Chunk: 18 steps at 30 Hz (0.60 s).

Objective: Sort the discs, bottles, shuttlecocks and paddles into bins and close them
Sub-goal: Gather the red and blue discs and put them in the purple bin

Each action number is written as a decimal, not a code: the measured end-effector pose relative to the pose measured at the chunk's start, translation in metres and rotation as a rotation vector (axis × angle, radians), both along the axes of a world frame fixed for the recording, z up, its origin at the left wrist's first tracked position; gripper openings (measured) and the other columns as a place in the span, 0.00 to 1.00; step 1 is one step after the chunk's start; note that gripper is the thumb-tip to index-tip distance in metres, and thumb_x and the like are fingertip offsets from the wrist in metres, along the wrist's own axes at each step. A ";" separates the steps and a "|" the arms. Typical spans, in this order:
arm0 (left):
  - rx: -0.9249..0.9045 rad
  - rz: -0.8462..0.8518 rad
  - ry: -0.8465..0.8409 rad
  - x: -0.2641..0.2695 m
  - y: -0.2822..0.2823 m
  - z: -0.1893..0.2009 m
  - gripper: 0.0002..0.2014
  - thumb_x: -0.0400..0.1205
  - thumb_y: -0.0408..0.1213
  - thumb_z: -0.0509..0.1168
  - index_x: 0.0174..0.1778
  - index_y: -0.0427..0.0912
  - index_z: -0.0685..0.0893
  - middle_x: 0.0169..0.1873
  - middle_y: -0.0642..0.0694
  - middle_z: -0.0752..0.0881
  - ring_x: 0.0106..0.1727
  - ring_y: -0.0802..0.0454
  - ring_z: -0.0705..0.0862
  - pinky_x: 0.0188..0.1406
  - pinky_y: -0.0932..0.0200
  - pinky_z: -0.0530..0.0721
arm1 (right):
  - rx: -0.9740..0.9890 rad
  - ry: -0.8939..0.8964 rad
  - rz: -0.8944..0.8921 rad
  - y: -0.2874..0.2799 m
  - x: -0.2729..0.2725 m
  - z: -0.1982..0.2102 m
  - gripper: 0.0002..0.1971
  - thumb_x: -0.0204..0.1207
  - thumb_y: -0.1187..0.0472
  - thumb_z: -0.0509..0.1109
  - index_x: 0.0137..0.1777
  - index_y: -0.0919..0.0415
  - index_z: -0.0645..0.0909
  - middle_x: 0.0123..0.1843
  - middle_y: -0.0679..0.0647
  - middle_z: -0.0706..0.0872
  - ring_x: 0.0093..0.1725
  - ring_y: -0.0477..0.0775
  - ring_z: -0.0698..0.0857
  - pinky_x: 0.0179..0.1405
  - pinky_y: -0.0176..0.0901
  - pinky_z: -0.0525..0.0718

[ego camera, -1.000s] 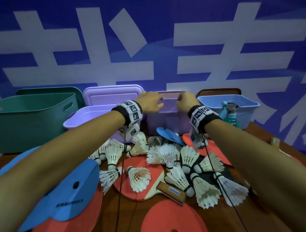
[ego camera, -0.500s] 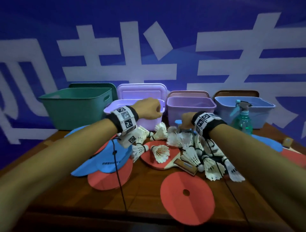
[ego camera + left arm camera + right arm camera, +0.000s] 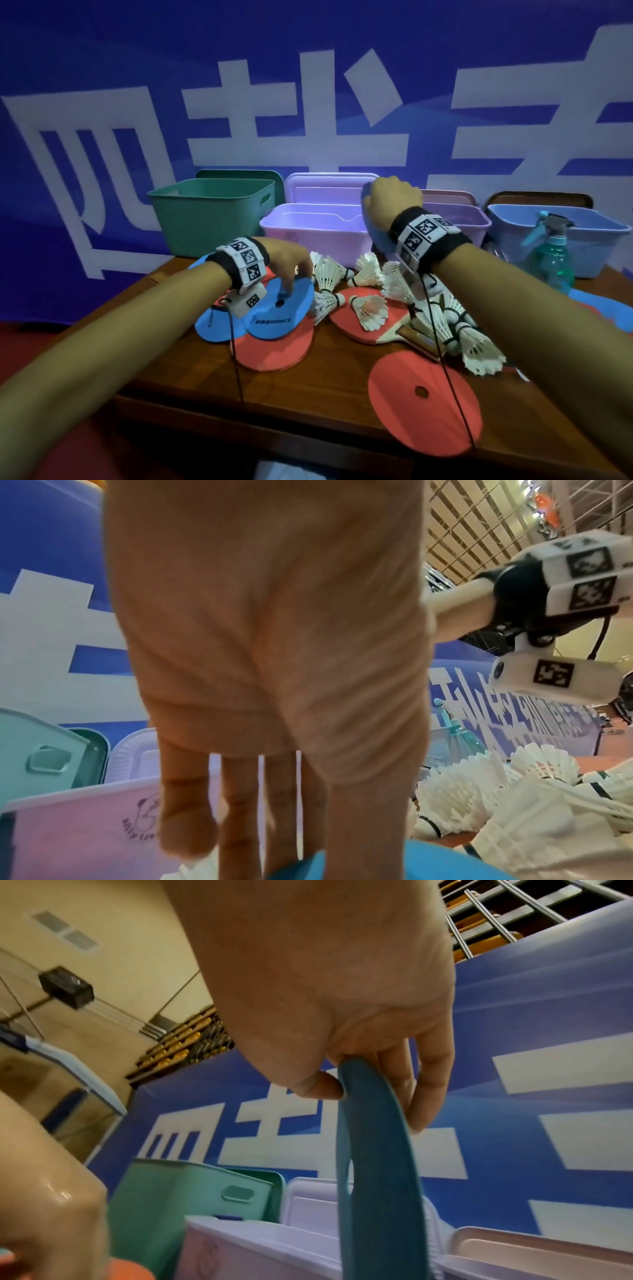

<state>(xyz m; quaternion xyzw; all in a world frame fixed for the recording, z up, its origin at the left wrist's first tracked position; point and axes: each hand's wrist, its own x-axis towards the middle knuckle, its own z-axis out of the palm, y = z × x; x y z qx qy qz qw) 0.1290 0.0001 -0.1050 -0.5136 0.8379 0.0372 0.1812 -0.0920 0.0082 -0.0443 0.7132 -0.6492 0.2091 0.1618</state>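
My right hand (image 3: 383, 202) pinches a blue disc (image 3: 375, 236) by its rim and holds it on edge above the front of the lilac bin (image 3: 318, 229). The right wrist view shows thumb and fingers of that right hand (image 3: 369, 1091) on either side of the same blue disc (image 3: 373, 1150). My left hand (image 3: 294, 270) reaches down to another blue disc (image 3: 284, 311) on the table, fingers and thumb either side of its far rim (image 3: 308, 864). Several shuttlecocks (image 3: 370, 308) lie over a red paddle (image 3: 342, 322). A spray bottle (image 3: 551, 260) stands at right.
Open bins line the back: green (image 3: 212, 216), lilac, purple (image 3: 459, 219), light blue (image 3: 582, 233), with lids propped behind them. A red disc (image 3: 424, 394) lies near the table's front edge. A further red disc (image 3: 281, 349) and blue disc (image 3: 215, 325) lie under my left wrist.
The right hand has picked a blue disc out of the pile and raised it over the lilac bin. The left hand has dropped from the bins to the blue disc at left.
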 end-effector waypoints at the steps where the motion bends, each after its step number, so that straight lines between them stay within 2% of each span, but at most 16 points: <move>1: -0.019 -0.004 0.022 0.002 -0.001 -0.002 0.26 0.67 0.38 0.84 0.62 0.45 0.88 0.53 0.49 0.90 0.53 0.48 0.87 0.54 0.50 0.88 | 0.002 -0.020 0.023 0.002 0.006 0.000 0.12 0.84 0.61 0.60 0.59 0.63 0.81 0.61 0.62 0.84 0.60 0.67 0.85 0.48 0.50 0.72; 3: -0.052 -0.010 0.053 0.004 -0.002 -0.001 0.25 0.67 0.40 0.85 0.60 0.44 0.88 0.50 0.49 0.89 0.49 0.49 0.86 0.46 0.54 0.86 | 0.003 -0.052 0.064 0.005 0.014 -0.001 0.10 0.84 0.61 0.60 0.57 0.63 0.82 0.60 0.63 0.85 0.60 0.67 0.84 0.49 0.49 0.74; 5: -0.061 -0.008 0.052 0.006 -0.003 0.005 0.20 0.66 0.43 0.86 0.49 0.42 0.89 0.43 0.48 0.89 0.43 0.48 0.85 0.39 0.56 0.82 | 0.035 -0.095 0.104 0.006 0.019 -0.004 0.07 0.84 0.61 0.60 0.50 0.61 0.78 0.58 0.62 0.86 0.58 0.67 0.84 0.47 0.48 0.74; 7: -0.060 -0.015 0.040 0.008 -0.004 0.014 0.18 0.65 0.46 0.86 0.35 0.40 0.85 0.32 0.47 0.84 0.33 0.47 0.78 0.31 0.57 0.74 | 0.071 -0.161 0.137 0.005 0.020 -0.003 0.05 0.84 0.60 0.60 0.46 0.60 0.73 0.55 0.62 0.85 0.56 0.67 0.84 0.46 0.48 0.75; 9: -0.073 -0.028 0.050 0.006 -0.004 0.025 0.20 0.65 0.47 0.86 0.31 0.39 0.83 0.27 0.47 0.79 0.30 0.49 0.72 0.27 0.59 0.68 | 0.071 -0.203 0.154 0.003 0.019 0.000 0.05 0.83 0.59 0.60 0.47 0.60 0.71 0.52 0.62 0.83 0.51 0.67 0.83 0.45 0.49 0.75; 12: -0.126 -0.035 0.104 0.000 -0.001 0.047 0.17 0.67 0.49 0.84 0.35 0.42 0.87 0.27 0.50 0.82 0.27 0.53 0.76 0.25 0.61 0.72 | 0.058 -0.239 0.168 0.002 0.014 0.006 0.07 0.83 0.59 0.59 0.47 0.63 0.69 0.46 0.60 0.76 0.44 0.65 0.76 0.44 0.50 0.73; 15: -0.071 -0.028 0.144 -0.008 0.002 0.078 0.11 0.75 0.46 0.80 0.43 0.45 0.88 0.36 0.50 0.90 0.30 0.59 0.82 0.25 0.69 0.76 | 0.057 -0.297 0.172 0.001 0.008 0.012 0.11 0.82 0.59 0.59 0.40 0.64 0.67 0.45 0.61 0.74 0.43 0.65 0.74 0.42 0.50 0.72; 17: -0.046 -0.005 0.201 -0.015 0.002 0.098 0.08 0.79 0.45 0.77 0.48 0.46 0.88 0.41 0.49 0.91 0.34 0.59 0.85 0.30 0.70 0.78 | 0.032 -0.348 0.141 0.000 0.000 0.016 0.12 0.81 0.60 0.58 0.37 0.64 0.67 0.44 0.62 0.75 0.43 0.67 0.75 0.41 0.49 0.72; 18: -0.062 0.005 0.227 -0.019 0.000 0.105 0.08 0.80 0.44 0.75 0.51 0.47 0.87 0.43 0.49 0.91 0.37 0.58 0.87 0.35 0.67 0.81 | 0.014 -0.378 0.130 -0.002 -0.006 0.018 0.10 0.81 0.60 0.58 0.40 0.65 0.69 0.45 0.63 0.76 0.43 0.67 0.76 0.41 0.49 0.73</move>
